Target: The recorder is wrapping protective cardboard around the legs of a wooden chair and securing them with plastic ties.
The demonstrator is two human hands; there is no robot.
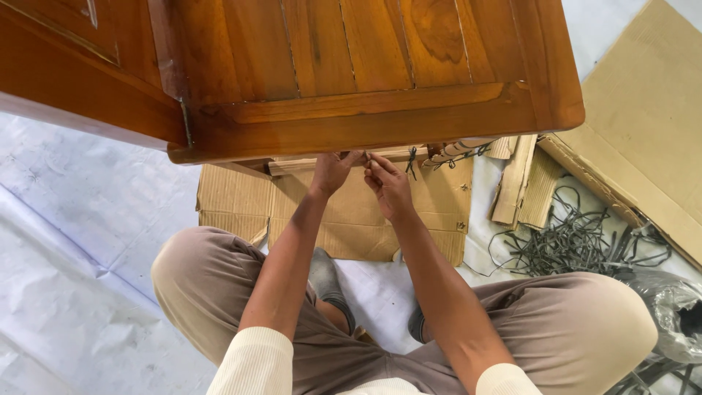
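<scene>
— Where does your one view sit?
— On my head, looking steeply down over my knees at the wooden cabinet, which fills the top of the frame, close in.
— And below the cabinet?
— Flattened cardboard on the floor, just beneath its lower edge.

We see the wooden cabinet overhanging the far edge of the flat cardboard sheet on the floor covering. Both hands, left hand beside right hand, reach under the cabinet's near edge. Right of the sheet lie folded cardboard pieces, then tangled straps and a large cardboard panel.
</scene>
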